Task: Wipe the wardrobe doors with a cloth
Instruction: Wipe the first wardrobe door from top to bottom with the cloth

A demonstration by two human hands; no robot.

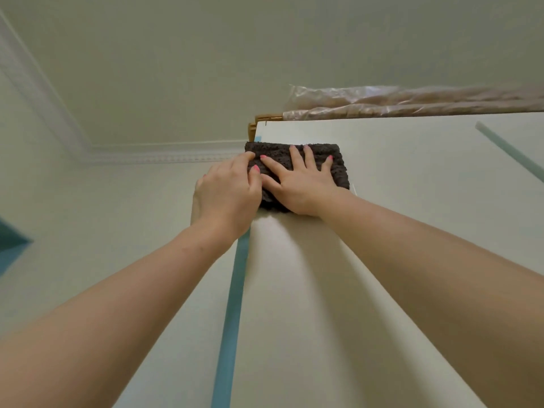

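A dark grey-brown fluffy cloth point(318, 153) lies flat against the white wardrobe door point(397, 178), close to the door's top left corner. My right hand point(297, 184) presses on the cloth with fingers spread. My left hand point(228, 191) holds the cloth's left edge at the door's side edge, thumb on the front and fingers curled. The view looks steeply upward along the door.
A teal strip point(232, 319) runs down the door's left edge. Plastic-wrapped rolls point(412, 103) lie on top of the wardrobe. A wooden piece point(259, 120) sticks out at the top corner. White ceiling moulding point(147, 154) runs along the wall to the left.
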